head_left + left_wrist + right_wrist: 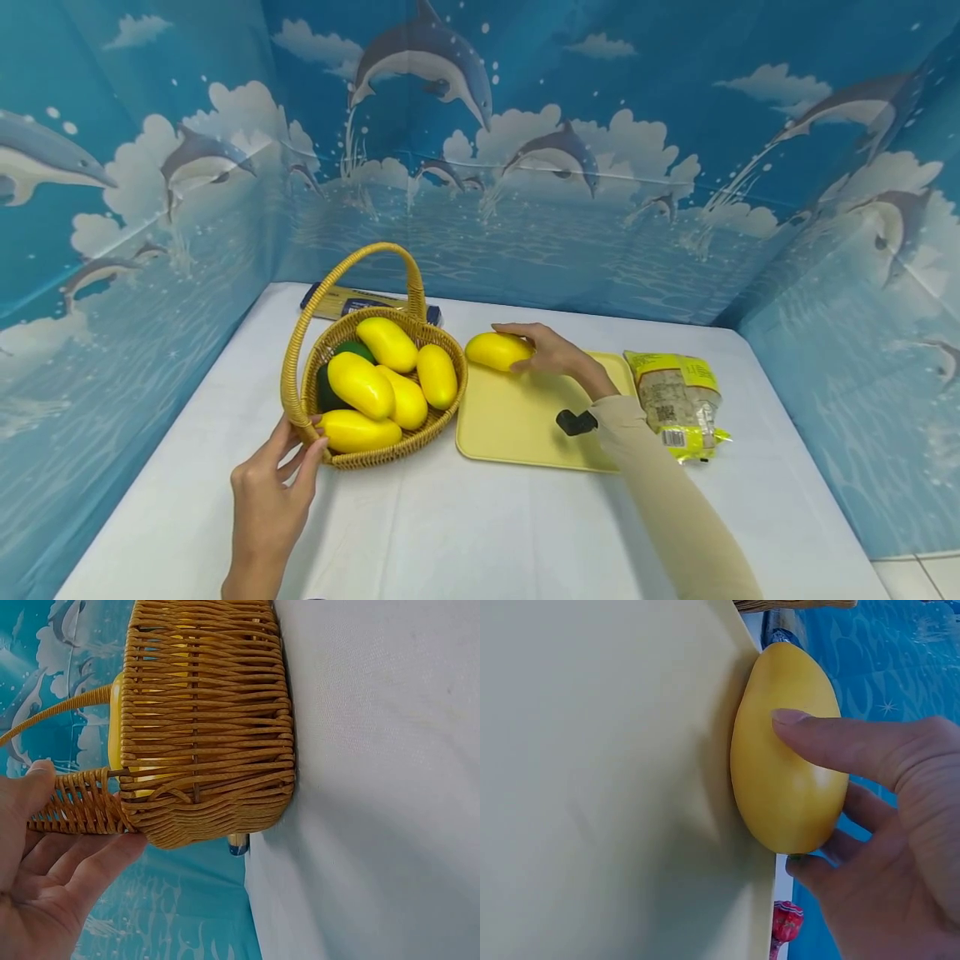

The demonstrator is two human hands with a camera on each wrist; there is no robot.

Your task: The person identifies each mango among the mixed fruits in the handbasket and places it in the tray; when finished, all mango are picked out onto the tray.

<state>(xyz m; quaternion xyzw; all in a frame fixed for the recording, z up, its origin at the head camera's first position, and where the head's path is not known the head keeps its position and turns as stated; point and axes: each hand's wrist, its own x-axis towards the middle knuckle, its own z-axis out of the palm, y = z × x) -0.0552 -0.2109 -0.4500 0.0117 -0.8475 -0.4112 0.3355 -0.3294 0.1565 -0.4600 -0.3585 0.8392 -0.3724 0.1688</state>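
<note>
My left hand [272,492] grips the base of the handle on a brown wicker basket [442,421], with the thumb on one side and the fingers on the other. Several yellow mangoes [362,385] fill the basket, partly covering something dark green [327,392]. My right hand [553,354] holds another yellow mango [791,757] at the far left corner of a pale yellow tray [510,425]. In the right wrist view the thumb lies across this mango and the fingers are behind it. Whether it touches the tray cannot be told.
Behind the basket lies a yellow and dark blue packet [337,304]. A clear bag with yellow-green labels [678,400] sits right of the tray. Past the tray's edge, a small red wrapped item [786,921] shows. Dolphin-printed curtains [480,233] enclose the white table [450,533].
</note>
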